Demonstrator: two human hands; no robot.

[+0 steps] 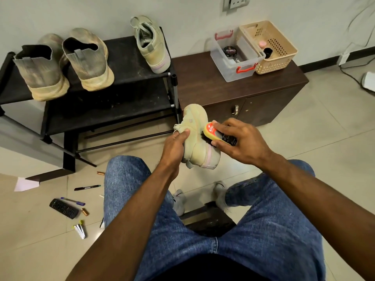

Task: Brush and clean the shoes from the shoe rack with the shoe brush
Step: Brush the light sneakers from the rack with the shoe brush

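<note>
On the top shelf of the black shoe rack stand 3 shoes: 2 grey knit slip-on sneakers with yellowed soles at the left, heels toward the camera, and 1 pale green lace-up sneaker at the right end. Its mate, the held sneaker, is off the rack, in the air in front of the rack's right post and above the knees. So 4 shoes in all, and 1 brush.

The left hand grips the held sneaker at the collar, thumb laid over the tongue and opening, the other fingers hidden behind the shoe. The sneaker's long axis runs away from the person, toe toward the rack, heel and pink-edged sole nearest the lap.

The right hand clasps the shoe brush from above, fingers curled over its yellow back, dark bristles pressed against the sneaker's right flank just beside the left thumb. The brush lies across the shoe's length, so the next stroke most likely wants to run along that flank, toe to heel.

Further right, on the brown cabinet, sit 1 clear plastic box holding a polish tin and 1 beige basket.
</note>
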